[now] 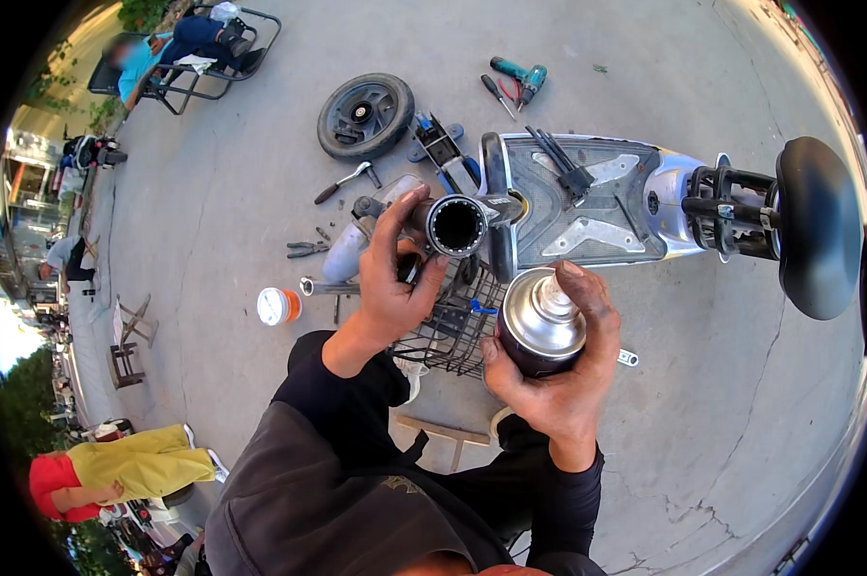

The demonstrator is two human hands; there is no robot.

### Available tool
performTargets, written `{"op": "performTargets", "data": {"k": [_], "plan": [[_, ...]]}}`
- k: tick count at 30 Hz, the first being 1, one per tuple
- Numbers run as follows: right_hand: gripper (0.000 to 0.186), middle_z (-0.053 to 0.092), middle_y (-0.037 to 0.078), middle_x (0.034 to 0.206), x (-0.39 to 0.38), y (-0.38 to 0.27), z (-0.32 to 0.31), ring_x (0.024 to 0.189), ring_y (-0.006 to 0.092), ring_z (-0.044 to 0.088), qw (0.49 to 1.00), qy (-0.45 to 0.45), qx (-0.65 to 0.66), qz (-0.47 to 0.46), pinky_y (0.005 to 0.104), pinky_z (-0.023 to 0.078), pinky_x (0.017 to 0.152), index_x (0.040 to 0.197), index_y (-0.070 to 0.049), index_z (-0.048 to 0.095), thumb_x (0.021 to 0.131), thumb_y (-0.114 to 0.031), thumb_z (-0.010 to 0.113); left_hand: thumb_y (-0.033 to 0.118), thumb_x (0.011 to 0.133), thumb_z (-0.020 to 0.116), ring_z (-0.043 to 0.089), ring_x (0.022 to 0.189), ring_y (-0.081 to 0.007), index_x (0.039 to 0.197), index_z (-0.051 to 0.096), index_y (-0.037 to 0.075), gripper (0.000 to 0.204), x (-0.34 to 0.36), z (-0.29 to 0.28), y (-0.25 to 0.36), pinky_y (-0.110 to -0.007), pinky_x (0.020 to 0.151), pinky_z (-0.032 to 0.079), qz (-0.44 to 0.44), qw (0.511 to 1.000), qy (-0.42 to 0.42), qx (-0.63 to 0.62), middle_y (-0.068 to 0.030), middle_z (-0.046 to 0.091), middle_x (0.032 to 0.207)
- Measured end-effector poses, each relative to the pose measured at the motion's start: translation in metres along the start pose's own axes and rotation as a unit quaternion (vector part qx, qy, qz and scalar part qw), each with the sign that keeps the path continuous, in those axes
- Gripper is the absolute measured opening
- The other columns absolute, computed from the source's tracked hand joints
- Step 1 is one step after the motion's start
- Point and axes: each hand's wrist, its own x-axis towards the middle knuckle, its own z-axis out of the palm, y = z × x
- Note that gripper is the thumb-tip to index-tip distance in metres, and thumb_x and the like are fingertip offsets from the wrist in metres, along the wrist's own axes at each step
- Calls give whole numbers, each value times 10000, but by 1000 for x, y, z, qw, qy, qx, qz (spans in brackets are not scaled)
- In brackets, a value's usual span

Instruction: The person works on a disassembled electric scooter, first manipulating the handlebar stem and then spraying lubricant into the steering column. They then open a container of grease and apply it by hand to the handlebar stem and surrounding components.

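Observation:
My left hand (384, 283) is closed around a dark round tube (457, 228). Its open mouth faces up at me, with a ring of small bearing balls around the rim. Beside it, my right hand (573, 379) grips a spray can (539, 326) with a silver domed top and dark body, a finger over the nozzle. The can is apart from the tube. Just beyond lies the scooter body (573, 240), with a grey ribbed footboard and a black saddle (819, 228) at its right end. Under my hands is a black wire basket (443, 350), partly hidden.
Around the work lie a wheel (336, 113), cordless drill (528, 79), screwdriver (497, 94), ratchet (342, 181) and pliers (307, 249). An orange-and-white tub (280, 306) stands left. Black parts (568, 171) rest on the footboard. A person (145, 461) in yellow trousers stands left; another (189, 40) reclines far left.

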Motion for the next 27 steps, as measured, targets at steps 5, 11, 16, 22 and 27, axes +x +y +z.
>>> {"op": "performTargets", "data": {"k": [5,11,16,22,27], "plan": [[780,647,216,1148,13,-22,9,1010,344,681,999,-36,-31,10,401,555,863,1336,-52,553,619,-67,858,-75,921,611,605,1263,-245,1513,385,-24,635,-5,4,-6,-297,885,552,14,999,6,-47,-225,489,1518],[775,640,167,1147,21,-21,24,945,338,712,1000,7,-22,20,396,608,699,1357,-179,627,625,-144,880,-78,931,605,601,1281,-254,1510,390,-21,620,-6,10,-13,-310,915,545,15,996,34,-76,-215,504,1503],[745,637,162,1150,22,-26,23,944,334,713,999,-7,-24,37,402,611,694,1331,-169,638,625,-136,874,-82,941,602,565,1331,-271,1517,383,-20,619,-4,11,-16,-332,977,538,42,995,36,-78,-224,486,1517],[693,664,190,1153,24,-27,23,1036,356,680,999,14,-6,37,415,554,905,1283,-41,599,636,-72,845,-107,943,580,557,1335,-255,1529,366,-27,630,-10,16,-20,-324,975,533,8,992,44,-121,-223,466,1536],[688,664,182,1170,21,-33,23,1027,347,682,998,18,-14,53,411,552,908,1283,-41,603,638,-64,841,-113,945,565,556,1336,-245,1533,361,-30,627,-13,16,-20,-302,961,528,-11,991,50,-121,-220,463,1542]]}}
